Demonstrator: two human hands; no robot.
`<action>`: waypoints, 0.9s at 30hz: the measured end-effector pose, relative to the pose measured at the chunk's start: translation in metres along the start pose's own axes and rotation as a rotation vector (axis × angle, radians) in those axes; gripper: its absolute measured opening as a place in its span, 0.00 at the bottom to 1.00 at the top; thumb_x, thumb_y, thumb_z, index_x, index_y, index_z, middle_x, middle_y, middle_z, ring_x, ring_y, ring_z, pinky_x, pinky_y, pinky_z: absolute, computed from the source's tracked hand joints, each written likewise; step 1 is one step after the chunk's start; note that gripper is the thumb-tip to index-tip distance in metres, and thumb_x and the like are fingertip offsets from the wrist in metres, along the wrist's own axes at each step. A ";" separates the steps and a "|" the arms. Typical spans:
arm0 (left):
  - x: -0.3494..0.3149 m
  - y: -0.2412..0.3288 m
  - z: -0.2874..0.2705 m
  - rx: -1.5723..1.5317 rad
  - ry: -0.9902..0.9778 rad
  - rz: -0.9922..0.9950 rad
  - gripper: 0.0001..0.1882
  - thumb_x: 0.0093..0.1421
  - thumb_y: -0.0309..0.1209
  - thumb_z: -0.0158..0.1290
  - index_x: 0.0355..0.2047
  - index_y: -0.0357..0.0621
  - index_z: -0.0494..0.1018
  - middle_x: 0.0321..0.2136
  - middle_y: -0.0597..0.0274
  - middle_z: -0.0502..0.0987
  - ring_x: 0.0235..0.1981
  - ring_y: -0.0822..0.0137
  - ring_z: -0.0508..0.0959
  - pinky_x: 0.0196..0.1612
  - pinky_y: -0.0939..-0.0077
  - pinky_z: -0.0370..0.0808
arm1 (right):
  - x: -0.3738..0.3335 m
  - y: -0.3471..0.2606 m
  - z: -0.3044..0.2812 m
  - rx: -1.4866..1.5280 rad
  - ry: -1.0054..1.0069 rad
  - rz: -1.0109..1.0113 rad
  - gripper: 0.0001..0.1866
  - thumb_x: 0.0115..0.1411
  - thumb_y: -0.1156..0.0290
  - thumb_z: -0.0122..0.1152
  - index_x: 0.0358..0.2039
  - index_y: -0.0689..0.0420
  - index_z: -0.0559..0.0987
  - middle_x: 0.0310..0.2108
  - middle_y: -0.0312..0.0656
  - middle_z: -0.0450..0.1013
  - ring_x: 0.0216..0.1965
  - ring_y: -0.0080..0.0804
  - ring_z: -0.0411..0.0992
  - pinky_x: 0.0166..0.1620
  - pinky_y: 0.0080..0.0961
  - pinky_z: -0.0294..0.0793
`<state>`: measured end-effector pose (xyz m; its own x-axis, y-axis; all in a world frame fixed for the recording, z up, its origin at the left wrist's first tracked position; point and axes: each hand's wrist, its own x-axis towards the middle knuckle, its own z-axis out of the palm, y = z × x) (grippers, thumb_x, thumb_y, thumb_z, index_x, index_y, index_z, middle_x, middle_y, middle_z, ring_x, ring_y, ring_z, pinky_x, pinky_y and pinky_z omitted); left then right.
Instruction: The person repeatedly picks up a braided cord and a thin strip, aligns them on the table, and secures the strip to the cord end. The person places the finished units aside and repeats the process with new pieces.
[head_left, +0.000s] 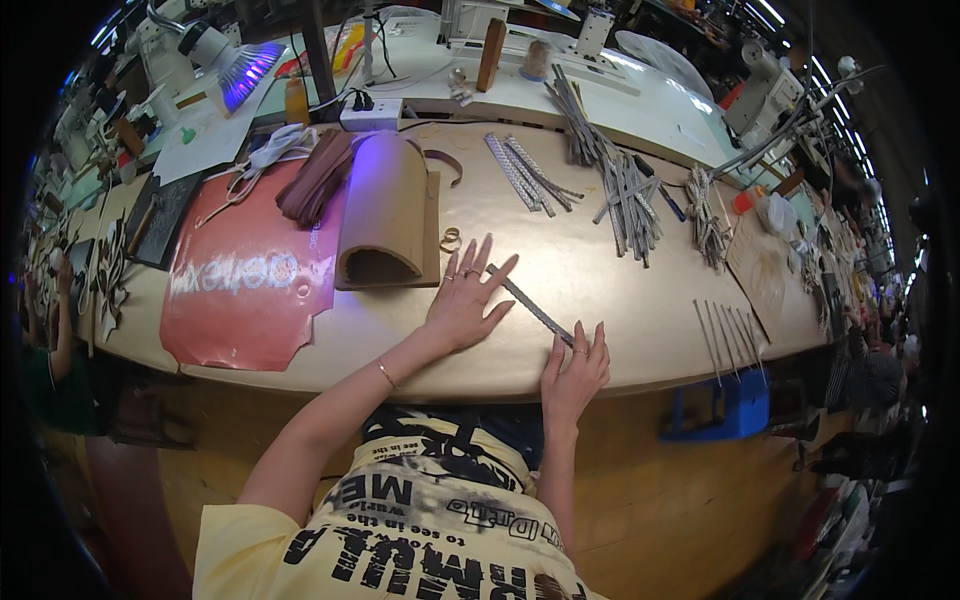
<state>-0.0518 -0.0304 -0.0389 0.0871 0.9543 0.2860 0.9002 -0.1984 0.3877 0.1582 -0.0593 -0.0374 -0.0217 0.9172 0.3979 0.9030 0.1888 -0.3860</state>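
A narrow dark grey braided strip (536, 308) lies slantwise on the table in front of me. My left hand (463, 305) is spread flat, fingers apart, with its index finger beside the strip's far end. At the near end, my right hand (575, 375) has the strip between thumb and fingers. Beyond my left hand are a small roll of yellow tape (450, 238) and an arched brown board form (385, 200). Several pale braided strips (520, 172) lie farther back.
Bundles of grey strips (625, 195) and a tied bunch (706, 220) lie to the right, near thin metal rods (728, 335) at the edge. On the left are a red sheet (245, 300), maroon folded strips (315, 180) and a lit lamp (235, 75). A blue stool (740, 405) stands below.
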 end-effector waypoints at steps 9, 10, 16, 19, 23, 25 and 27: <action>0.000 -0.003 0.003 -0.088 -0.115 0.156 0.22 0.67 0.41 0.49 0.60 0.53 0.71 0.67 0.49 0.60 0.69 0.47 0.57 0.71 0.47 0.45 | 0.001 -0.001 0.010 -0.025 -0.052 -0.018 0.19 0.67 0.61 0.54 0.56 0.52 0.78 0.66 0.57 0.59 0.64 0.54 0.60 0.64 0.48 0.56; 0.000 -0.002 0.004 -0.099 -0.095 0.149 0.22 0.67 0.41 0.49 0.60 0.52 0.71 0.66 0.49 0.62 0.69 0.47 0.59 0.71 0.47 0.45 | 0.001 0.000 0.011 -0.026 -0.049 -0.020 0.19 0.67 0.61 0.54 0.56 0.51 0.78 0.66 0.57 0.59 0.64 0.54 0.61 0.64 0.48 0.57; -0.003 0.003 0.006 -0.039 0.069 -0.025 0.18 0.63 0.39 0.54 0.52 0.49 0.78 0.63 0.50 0.67 0.67 0.48 0.63 0.70 0.41 0.43 | 0.003 -0.001 0.007 -0.027 -0.071 0.005 0.20 0.65 0.63 0.56 0.56 0.50 0.78 0.65 0.56 0.61 0.63 0.56 0.62 0.63 0.49 0.60; -0.002 0.005 0.006 -0.015 0.107 -0.074 0.17 0.62 0.39 0.56 0.49 0.48 0.80 0.63 0.50 0.68 0.66 0.50 0.64 0.70 0.39 0.41 | 0.004 -0.002 0.005 -0.006 -0.080 0.023 0.19 0.64 0.64 0.57 0.56 0.50 0.78 0.65 0.55 0.62 0.62 0.56 0.63 0.62 0.49 0.61; -0.002 0.005 0.007 -0.007 0.079 -0.105 0.17 0.60 0.36 0.57 0.48 0.46 0.80 0.62 0.51 0.69 0.65 0.51 0.66 0.70 0.38 0.41 | 0.005 -0.001 0.005 -0.024 -0.106 0.037 0.20 0.63 0.66 0.58 0.56 0.49 0.79 0.65 0.55 0.62 0.62 0.57 0.63 0.61 0.50 0.61; -0.002 0.003 0.007 -0.023 0.082 -0.115 0.16 0.59 0.35 0.58 0.47 0.46 0.81 0.62 0.52 0.69 0.65 0.52 0.67 0.70 0.38 0.41 | 0.005 -0.001 0.004 -0.025 -0.121 0.042 0.20 0.62 0.67 0.58 0.56 0.49 0.79 0.65 0.54 0.62 0.62 0.57 0.63 0.61 0.49 0.61; -0.004 0.001 0.007 -0.049 0.079 -0.127 0.16 0.58 0.33 0.59 0.47 0.45 0.80 0.62 0.52 0.70 0.64 0.52 0.68 0.70 0.38 0.41 | 0.005 0.000 0.003 -0.022 -0.140 0.046 0.21 0.62 0.68 0.58 0.56 0.49 0.78 0.65 0.54 0.62 0.61 0.57 0.63 0.61 0.49 0.61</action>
<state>-0.0480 -0.0330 -0.0454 -0.0617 0.9522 0.2990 0.8796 -0.0898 0.4672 0.1563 -0.0538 -0.0381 -0.0384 0.9650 0.2594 0.9137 0.1390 -0.3819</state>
